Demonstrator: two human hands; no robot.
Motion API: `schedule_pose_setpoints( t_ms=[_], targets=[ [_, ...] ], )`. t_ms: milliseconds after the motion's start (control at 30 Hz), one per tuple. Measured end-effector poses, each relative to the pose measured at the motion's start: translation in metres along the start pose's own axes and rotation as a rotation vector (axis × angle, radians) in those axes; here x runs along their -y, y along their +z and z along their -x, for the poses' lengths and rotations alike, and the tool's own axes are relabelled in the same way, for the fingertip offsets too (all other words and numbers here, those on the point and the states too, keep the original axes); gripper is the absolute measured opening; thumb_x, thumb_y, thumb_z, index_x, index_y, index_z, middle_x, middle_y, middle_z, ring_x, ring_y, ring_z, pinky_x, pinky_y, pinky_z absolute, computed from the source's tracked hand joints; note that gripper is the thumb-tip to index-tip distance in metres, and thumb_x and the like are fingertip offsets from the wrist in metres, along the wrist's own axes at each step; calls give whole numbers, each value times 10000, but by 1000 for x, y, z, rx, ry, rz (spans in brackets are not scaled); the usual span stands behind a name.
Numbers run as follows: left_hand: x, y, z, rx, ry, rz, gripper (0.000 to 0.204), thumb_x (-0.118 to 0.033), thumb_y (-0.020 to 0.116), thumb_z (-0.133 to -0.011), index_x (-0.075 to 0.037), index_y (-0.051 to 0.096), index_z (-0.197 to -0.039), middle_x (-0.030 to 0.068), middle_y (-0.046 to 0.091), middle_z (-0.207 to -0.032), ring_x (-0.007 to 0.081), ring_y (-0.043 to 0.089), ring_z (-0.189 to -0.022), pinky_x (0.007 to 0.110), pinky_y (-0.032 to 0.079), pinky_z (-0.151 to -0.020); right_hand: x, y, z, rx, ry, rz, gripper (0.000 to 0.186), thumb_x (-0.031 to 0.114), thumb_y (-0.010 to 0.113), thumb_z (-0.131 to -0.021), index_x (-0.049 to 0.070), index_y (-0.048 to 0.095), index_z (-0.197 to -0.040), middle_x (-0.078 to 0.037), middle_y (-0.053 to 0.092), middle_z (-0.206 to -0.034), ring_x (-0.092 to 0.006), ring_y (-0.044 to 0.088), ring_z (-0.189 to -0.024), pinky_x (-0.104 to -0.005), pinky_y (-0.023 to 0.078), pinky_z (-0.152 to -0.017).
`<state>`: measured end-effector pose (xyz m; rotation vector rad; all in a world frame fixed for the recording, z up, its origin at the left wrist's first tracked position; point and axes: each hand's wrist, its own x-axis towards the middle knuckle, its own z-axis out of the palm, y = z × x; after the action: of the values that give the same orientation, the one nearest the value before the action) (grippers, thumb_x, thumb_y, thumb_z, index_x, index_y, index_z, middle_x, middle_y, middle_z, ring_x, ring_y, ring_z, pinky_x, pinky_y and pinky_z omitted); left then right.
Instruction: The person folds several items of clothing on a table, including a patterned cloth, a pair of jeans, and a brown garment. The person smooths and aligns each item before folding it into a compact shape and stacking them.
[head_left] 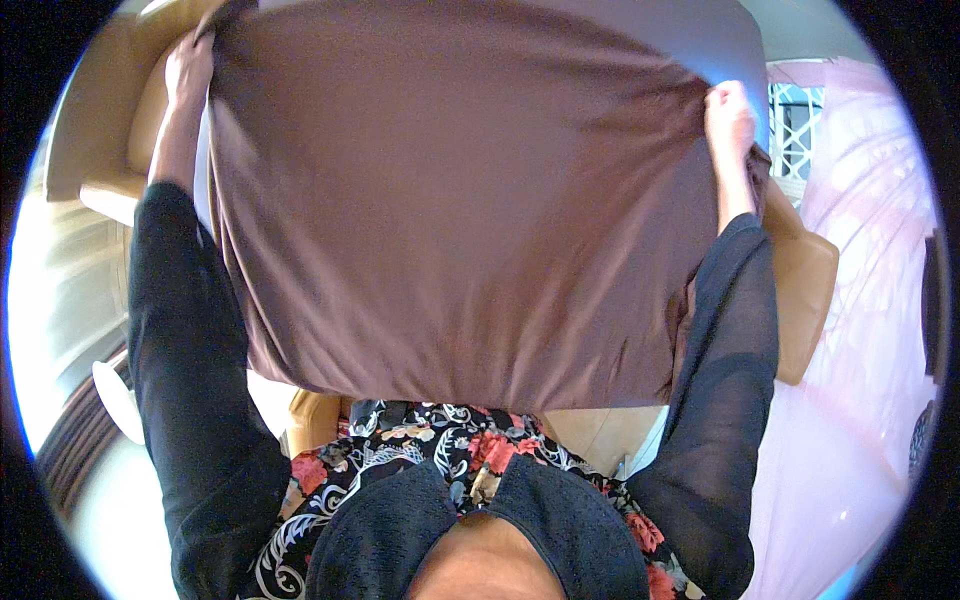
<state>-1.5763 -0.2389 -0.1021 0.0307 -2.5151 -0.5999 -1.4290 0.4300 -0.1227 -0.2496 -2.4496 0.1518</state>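
A large brown cloth (450, 210) is stretched out in front of me, its lower edge hanging near my waist. At the upper left, my left hand (190, 68) is closed on the cloth's edge. My right hand (731, 115), on the right side and slightly lower, grips it too, with creases fanning from the pinched spot. Both arms reach forward, apart. Beyond the right hand the fabric continues up to the top of the view. What lies underneath the cloth is mostly hidden.
Tan chair-like furniture (150, 110) stands at the upper left, with another tan piece (808, 290) at the right. Sheer pink fabric (850, 400) hangs along the right, beside a white lattice (797, 135). A rounded white object (118, 402) is at the lower left.
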Motion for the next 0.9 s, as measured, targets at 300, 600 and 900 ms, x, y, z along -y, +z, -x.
schedule_pose_setpoints(
  t_ms=[300,600,900],
  targets=[
    [0,-5,-26,340,-42,176,435,-346,601,-860,-16,591,-1144,100,647,-1032,189,619,-914,310,475,-825,34,10,-51,52,107,-367,528,321,642,-799,43,516,-1230,-153,614,-1120,-279,590,-1029,-368,441,-907],
    [-38,-91,159,234,-371,347,452,-348,623,-854,-30,572,-1171,64,622,-817,71,524,-627,212,444,-561,176,-68,125,238,-467,-596,330,127,708,-668,-15,615,-951,-164,634,-997,-344,587,-970,-437,452,-880],
    [-100,-52,151,202,-250,43,772,-346,710,-739,-104,346,-1376,109,669,-760,264,659,-719,366,513,-713,244,-57,173,255,-541,-413,279,244,699,-685,90,583,-886,-41,502,-815,-219,492,-778,-373,379,-715]
  ],
)
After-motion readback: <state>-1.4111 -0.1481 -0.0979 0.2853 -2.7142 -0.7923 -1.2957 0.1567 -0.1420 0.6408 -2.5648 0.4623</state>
